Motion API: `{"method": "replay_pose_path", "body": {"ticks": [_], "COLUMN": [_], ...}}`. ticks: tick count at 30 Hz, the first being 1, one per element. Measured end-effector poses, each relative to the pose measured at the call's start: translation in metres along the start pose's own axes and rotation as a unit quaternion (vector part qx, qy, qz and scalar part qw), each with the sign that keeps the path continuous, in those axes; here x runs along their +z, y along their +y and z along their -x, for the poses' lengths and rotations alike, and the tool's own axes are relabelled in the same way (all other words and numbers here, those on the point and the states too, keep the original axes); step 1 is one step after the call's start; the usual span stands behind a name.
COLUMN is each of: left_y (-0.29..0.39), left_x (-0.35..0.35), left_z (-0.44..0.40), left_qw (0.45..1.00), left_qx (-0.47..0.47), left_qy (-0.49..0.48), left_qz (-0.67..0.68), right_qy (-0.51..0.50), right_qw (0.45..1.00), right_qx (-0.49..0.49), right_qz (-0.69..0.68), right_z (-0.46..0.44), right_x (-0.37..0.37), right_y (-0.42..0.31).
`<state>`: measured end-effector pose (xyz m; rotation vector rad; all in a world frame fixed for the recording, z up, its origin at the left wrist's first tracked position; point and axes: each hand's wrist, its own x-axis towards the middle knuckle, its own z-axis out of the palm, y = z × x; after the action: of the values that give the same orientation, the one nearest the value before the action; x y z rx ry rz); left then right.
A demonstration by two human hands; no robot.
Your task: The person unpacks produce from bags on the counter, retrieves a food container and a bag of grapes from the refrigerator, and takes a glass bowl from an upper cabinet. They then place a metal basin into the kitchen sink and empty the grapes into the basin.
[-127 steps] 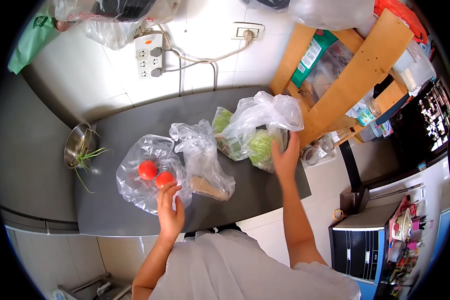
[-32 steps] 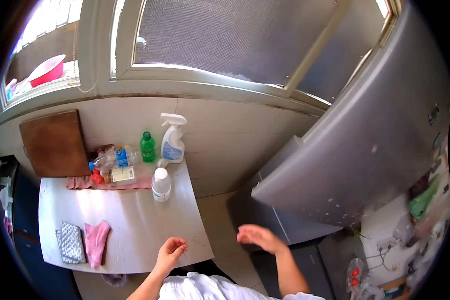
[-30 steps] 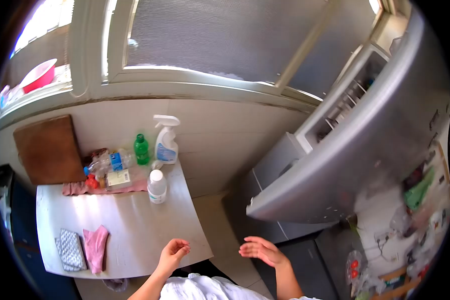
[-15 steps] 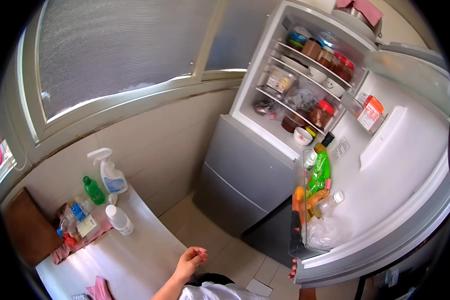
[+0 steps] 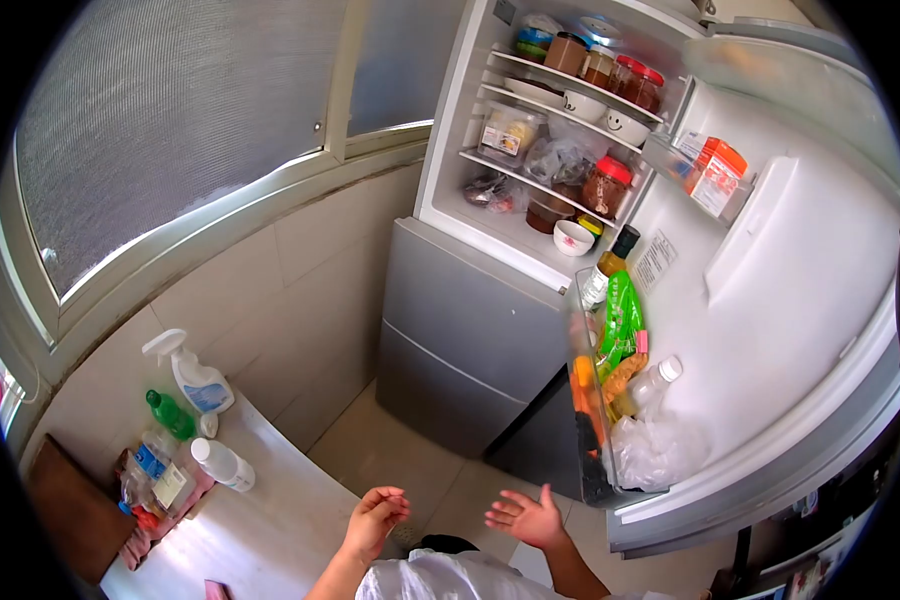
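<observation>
The upper door (image 5: 770,260) of a silver fridge (image 5: 460,340) stands wide open on the right. Inside, the shelves (image 5: 550,185) hold jars with red lids, bowls, a clear box and plastic bags. Its door rack carries a green packet (image 5: 622,315), a dark-capped bottle and a crumpled clear bag (image 5: 655,450). My right hand (image 5: 530,518) is beside the door's lower edge, fingers spread, touching nothing. My left hand (image 5: 378,515) hovers by the right edge of the white table, its fingers curled and closed; whether anything small is inside is hidden.
On the white table (image 5: 280,500) at the lower left stand a spray bottle (image 5: 200,380), a green bottle (image 5: 172,414) and a white bottle (image 5: 223,464). A brown board (image 5: 68,510) leans by the wall. A frosted window (image 5: 180,130) fills the upper left.
The view has turned right from the counter and vegetable bags to the fridge. Its door has swung open. My right hand has come away from the door's edge, fingers spread; my left stays curled.
</observation>
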<state>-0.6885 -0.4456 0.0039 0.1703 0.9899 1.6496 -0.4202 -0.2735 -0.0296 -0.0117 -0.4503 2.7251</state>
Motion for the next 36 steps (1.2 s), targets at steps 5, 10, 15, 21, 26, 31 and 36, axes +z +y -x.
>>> {"method": "replay_pose_path", "body": {"ticks": [5,10,15,21,26,31,36], "left_y": [0.003,0.006,0.007,0.008,0.007,0.007,0.006], "left_x": [0.000,-0.001,-0.004,-0.002,-0.003,-0.008,-0.006], "left_z": [0.001,0.005,0.008,0.008,0.006,0.007,0.008], "left_qw": [0.998,0.997,0.996,0.996,0.996,0.996,0.995], "left_qx": [-0.010,-0.010,-0.010,-0.012,-0.012,-0.011,-0.012], "left_qy": [0.009,0.031,0.044,0.047,0.044,0.045,0.049], "left_qz": [0.059,0.070,0.083,0.075,0.077,0.078,0.083], "right_qy": [0.031,0.014,0.000,-0.008,0.001,0.006,0.017], "right_qw": [0.994,0.990,0.986,0.983,0.981,0.981,0.981], "right_qx": [0.092,0.109,0.131,0.154,0.158,0.159,0.164], "right_qz": [0.057,0.090,0.104,0.097,0.115,0.109,0.104], "right_z": [-0.041,-0.064,-0.078,-0.088,-0.092,-0.094,-0.096], "right_x": [0.016,0.024,0.025,0.029,0.032,0.032,0.033], "right_y": [0.011,0.000,0.005,0.012,0.010,0.013,0.014]}}
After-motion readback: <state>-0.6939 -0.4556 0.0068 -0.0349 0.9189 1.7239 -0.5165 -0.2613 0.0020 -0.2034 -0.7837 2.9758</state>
